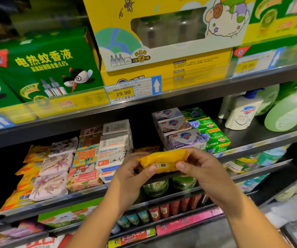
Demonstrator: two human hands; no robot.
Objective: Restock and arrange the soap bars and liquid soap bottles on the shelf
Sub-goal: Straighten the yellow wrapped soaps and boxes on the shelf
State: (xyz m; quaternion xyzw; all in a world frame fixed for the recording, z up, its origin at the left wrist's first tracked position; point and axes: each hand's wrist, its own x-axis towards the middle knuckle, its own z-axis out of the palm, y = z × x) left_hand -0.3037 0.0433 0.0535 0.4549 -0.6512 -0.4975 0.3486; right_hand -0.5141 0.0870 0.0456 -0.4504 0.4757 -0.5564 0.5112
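Fingers (151, 169) of the left hand (135, 174) and the right hand (205, 167) curl round either end of the yellow-orange plastic-wrapped soap bar (163, 159), label side up, held level in front of the grey metal soap shelf (90, 192). They're probably lining it up for the gap beside the white Goat Soap boxes (112, 156).

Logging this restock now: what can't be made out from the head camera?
Head view:
yellow soap bar: brand face turned away, ends covered by left hand and right hand.
shelf slot behind it: hidden by bar and hands.
green bottles: blurred, cut off by right edge.
price tag small print: too blurred.
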